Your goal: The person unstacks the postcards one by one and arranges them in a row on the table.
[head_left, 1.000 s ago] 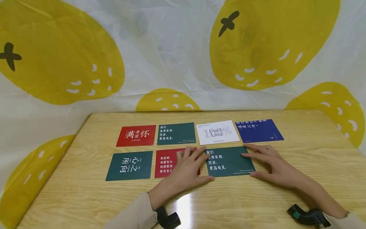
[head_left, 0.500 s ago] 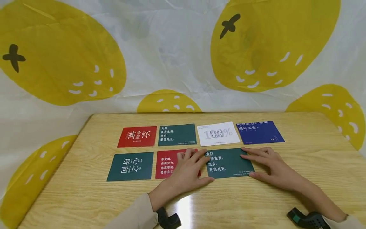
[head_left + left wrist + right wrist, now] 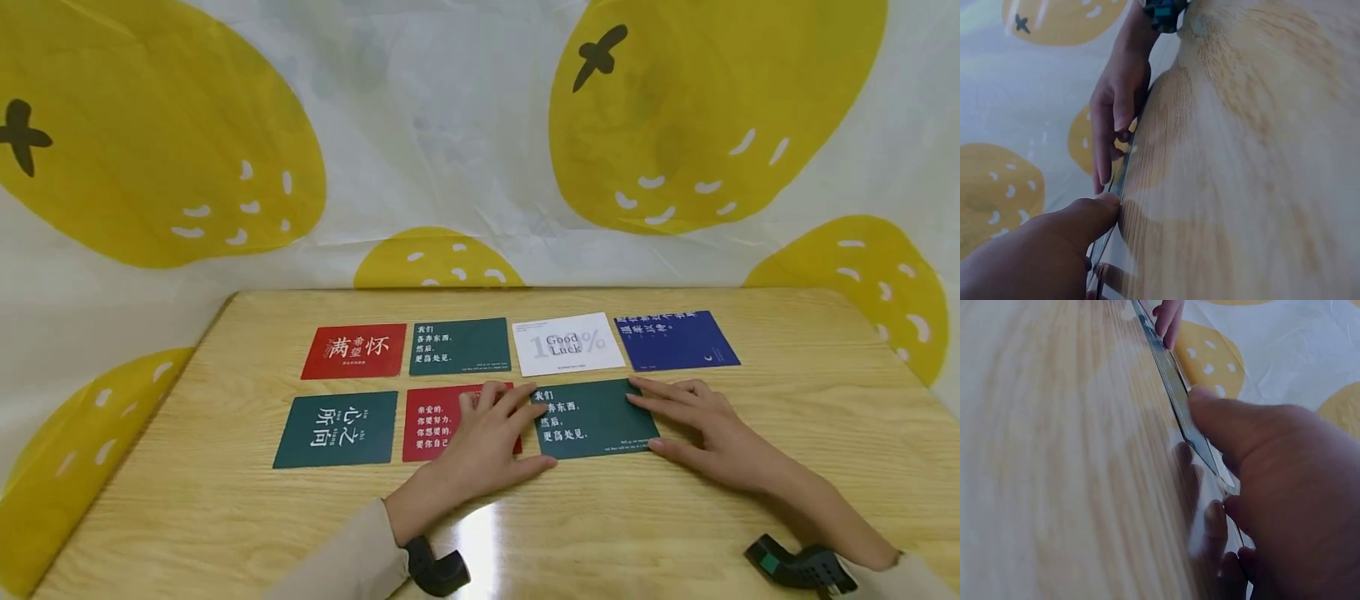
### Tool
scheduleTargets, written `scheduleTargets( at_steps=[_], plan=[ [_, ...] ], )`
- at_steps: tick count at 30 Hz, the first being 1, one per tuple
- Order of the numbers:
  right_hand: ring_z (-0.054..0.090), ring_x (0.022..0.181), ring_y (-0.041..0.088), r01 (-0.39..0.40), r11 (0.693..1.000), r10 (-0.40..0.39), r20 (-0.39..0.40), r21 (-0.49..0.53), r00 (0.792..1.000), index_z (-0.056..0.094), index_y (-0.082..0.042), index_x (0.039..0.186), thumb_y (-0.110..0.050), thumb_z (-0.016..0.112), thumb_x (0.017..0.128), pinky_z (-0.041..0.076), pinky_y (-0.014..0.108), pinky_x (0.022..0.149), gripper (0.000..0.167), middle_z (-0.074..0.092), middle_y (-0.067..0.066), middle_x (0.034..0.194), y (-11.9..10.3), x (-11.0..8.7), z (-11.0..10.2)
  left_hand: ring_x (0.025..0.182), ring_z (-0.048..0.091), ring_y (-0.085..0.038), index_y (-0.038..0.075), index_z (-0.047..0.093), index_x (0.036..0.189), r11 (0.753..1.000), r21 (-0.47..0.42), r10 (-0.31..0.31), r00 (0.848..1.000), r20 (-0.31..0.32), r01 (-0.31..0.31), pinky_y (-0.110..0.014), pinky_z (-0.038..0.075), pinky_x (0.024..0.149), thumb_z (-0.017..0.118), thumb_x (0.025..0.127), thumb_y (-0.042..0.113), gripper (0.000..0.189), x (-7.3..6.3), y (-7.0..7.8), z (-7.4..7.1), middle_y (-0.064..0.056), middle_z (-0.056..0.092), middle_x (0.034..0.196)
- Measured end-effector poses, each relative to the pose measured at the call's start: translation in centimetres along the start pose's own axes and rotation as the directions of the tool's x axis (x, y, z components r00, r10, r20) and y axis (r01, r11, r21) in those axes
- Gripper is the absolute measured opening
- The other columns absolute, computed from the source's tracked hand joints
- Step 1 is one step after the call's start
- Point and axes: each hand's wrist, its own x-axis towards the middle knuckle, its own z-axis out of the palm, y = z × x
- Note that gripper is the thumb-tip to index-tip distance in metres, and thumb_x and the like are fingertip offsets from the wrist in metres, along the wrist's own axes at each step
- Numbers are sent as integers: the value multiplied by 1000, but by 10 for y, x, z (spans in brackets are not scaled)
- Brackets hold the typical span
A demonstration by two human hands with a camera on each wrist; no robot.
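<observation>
A dark green postcard (image 3: pixel 596 421) with white Chinese text lies flat at the right end of the front row, between both hands. My left hand (image 3: pixel 483 437) touches its left edge with spread fingers, the thumb at the near corner. That hand covers part of a red postcard (image 3: pixel 425 425) beside it. At the green postcard's right edge, the fingertips and thumb of my right hand (image 3: pixel 720 433) rest with the fingers extended. Both wrist views look low across the tabletop, where the left hand (image 3: pixel 1041 250) and right hand (image 3: pixel 1291 469) appear beside the thin, foreshortened cards.
Another green postcard (image 3: pixel 337 429) ends the front row at the left. Behind lie a red (image 3: pixel 354 367), a green (image 3: pixel 461 346), a white "Good Luck" (image 3: pixel 568 358) and a blue postcard (image 3: pixel 678 354). The wooden table (image 3: pixel 187 500) meets a lemon-patterned cloth (image 3: pixel 435 150) at the back.
The green postcard between the hands has shifted slightly left, towards the red one, along with the right hand. The left hand has barely moved. The head view has tilted a little.
</observation>
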Motion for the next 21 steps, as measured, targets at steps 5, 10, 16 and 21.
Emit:
scheduleTargets(
  at_steps=[5,10,16,21],
  plan=[
    [32,130,23,-29,997,29,0,67,1000,51,-15,140,-12,73,84,23,47,97,60,37,8,150,-2,0,-7,122,32,-19,22,55,135,1000,-27,11,1000,-10,-11,-44,29,83,66,78,61,70,2,1,-3,-2,38,147],
    [25,137,21,-75,995,74,11,68,997,51,-17,140,-14,74,84,20,30,105,61,34,9,150,-3,-2,-12,124,31,-20,22,54,136,998,-60,11,1000,-7,-12,-44,30,84,67,78,60,71,1,5,-8,-1,37,148],
    [31,134,20,-122,992,122,-16,31,992,52,-17,138,-14,75,84,22,12,103,59,37,10,147,-7,-3,-24,125,32,-21,21,52,137,996,-92,7,999,-40,-11,-44,29,89,71,79,53,70,-7,7,-31,-2,39,147],
    [35,134,19,-110,993,107,-82,-44,991,54,-18,136,-10,78,80,26,12,102,61,42,8,144,-13,-10,-43,125,34,-20,19,52,137,997,-78,-37,992,-123,28,-45,27,93,76,78,45,70,-29,-7,-64,-2,43,144]
  ],
)
